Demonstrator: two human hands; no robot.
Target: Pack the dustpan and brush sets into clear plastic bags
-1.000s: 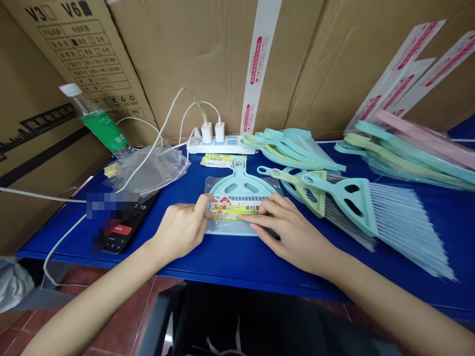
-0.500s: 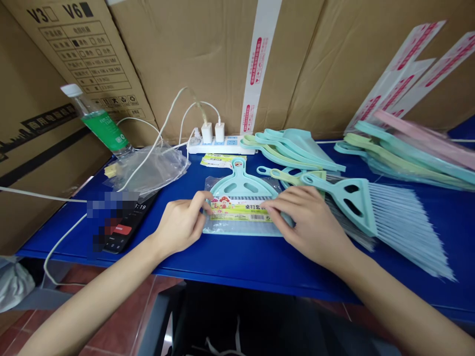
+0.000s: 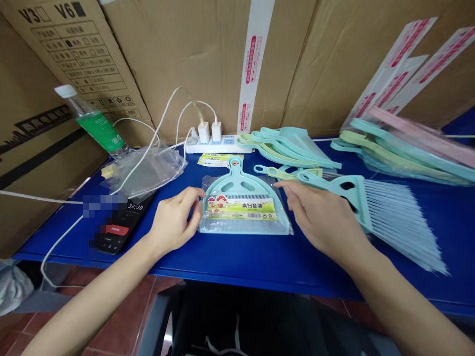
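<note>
A light-blue dustpan set (image 3: pixel 247 227) lies in a clear plastic bag in front of me, its handle pointing to the back. A yellow-green label card (image 3: pixel 239 207) with red mushrooms shows on it. My left hand (image 3: pixel 178 215) is at the bag's left edge, fingers curled, the fingertips close to the plastic. At the bag's upper right edge is my right hand (image 3: pixel 319 212), its index finger and thumb close together; whether they pinch the plastic is hard to tell. A blue brush (image 3: pixel 401 222) lies partly behind the right hand.
Dustpans (image 3: pixel 293 146) are stacked at the back, bagged sets (image 3: pixel 411 158) at the right. Label cards (image 3: pixel 215 159) lie near a power strip (image 3: pixel 228 143). Clear bags (image 3: pixel 148 170), a bottle (image 3: pixel 100 129), a phone (image 3: pixel 122 225) and white cables are on the left.
My right hand has moved right, off the label to the bag's edge, uncovering the card. My left hand has shifted slightly left, off the label's left end. The view has shifted a little.
</note>
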